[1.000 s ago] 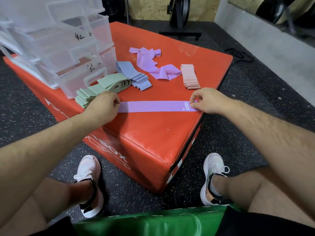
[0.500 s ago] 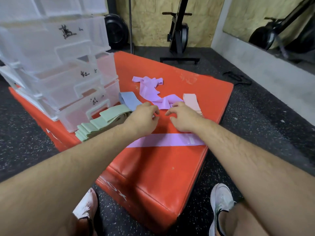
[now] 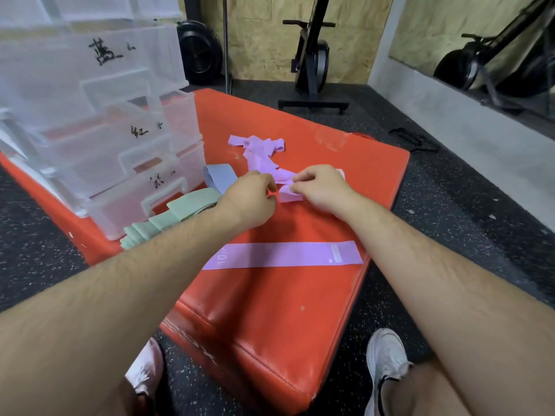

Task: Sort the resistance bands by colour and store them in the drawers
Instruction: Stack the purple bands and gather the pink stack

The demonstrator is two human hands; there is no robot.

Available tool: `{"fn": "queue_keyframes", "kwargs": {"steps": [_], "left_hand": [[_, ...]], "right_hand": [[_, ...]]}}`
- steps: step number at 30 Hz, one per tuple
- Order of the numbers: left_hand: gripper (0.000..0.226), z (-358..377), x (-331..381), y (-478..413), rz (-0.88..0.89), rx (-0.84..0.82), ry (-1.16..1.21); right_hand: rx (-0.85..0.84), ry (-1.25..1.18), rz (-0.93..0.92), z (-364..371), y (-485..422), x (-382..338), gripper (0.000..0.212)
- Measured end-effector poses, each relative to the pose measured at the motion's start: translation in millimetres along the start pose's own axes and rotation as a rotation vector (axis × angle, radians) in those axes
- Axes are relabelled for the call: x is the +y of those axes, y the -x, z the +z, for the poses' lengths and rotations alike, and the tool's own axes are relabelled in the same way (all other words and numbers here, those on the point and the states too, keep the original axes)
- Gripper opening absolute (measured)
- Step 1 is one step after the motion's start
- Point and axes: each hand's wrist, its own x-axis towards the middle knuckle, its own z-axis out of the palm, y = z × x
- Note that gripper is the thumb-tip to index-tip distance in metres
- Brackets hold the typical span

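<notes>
step: gathering purple. right hand (image 3: 321,190) pinches crumpled band (image 3: 288,196) on box (image 3: 300,310); left hand (image 3: 249,201) curled beside it, grasp cannot tell. flat band (image 3: 282,255) near front edge. next, judged: pull free, flatten, stack; drawers (image 3: 120,163) later.

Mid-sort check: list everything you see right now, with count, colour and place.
red padded box: one, red, centre, everything sits on it
clear plastic drawer unit: one, translucent, box's rear left, handwritten labels
flat purple band: one, lilac, laid straight near the box's front edge
tangled purple bands: count unclear, lilac, behind the hands
folded purple band: one, lilac, between the hands
blue-grey bands: folded stack, beside the lowest drawer
green bands: fanned stack, pale green, before the lowest drawer
pink bands: pale pink, mostly hidden behind the right hand
exercise machine: one, black, back wall
white shoes: two, on the floor
left hand: fingers curled at the folded band's end, grip unclear
right hand: pinches the folded purple band
</notes>
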Motion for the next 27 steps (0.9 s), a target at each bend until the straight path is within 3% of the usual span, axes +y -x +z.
{"fn": "queue_keyframes", "kwargs": {"steps": [4,8,11,14,20,24,27], "left_hand": [[0.016,-7.3,11.0,7.3,-0.059,0.0,0.17],[0.05,-9.3,20.0,17.2,-0.153,-0.059,0.436],[0.057,-17.7,29.1,23.4,-0.09,0.001,0.606],[0.047,-27.3,39.4,31.4,0.041,0.071,0.611],[0.007,-26.5,48.5,39.0,0.151,0.127,0.45],[0.005,-31.1,50.3,40.8,0.161,0.149,0.44],[0.005,-35.9,49.6,40.9,0.177,0.182,0.416]], "right_hand": [[-0.009,-0.308,0.047,-25.9,16.9,-9.3,0.02],[-0.029,-0.508,0.046,-43.1,37.9,-19.0,0.021],[-0.052,-0.599,0.032,-51.1,47.8,-20.9,0.021],[-0.078,-0.656,0.025,-54.7,56.5,-22.9,0.018],[-0.038,-0.603,0.062,-54.0,67.5,-31.1,0.014],[0.018,-0.469,0.134,-51.9,68.0,-28.5,0.012],[0.155,-0.189,-0.036,-52.6,66.1,-26.6,0.02]]}}
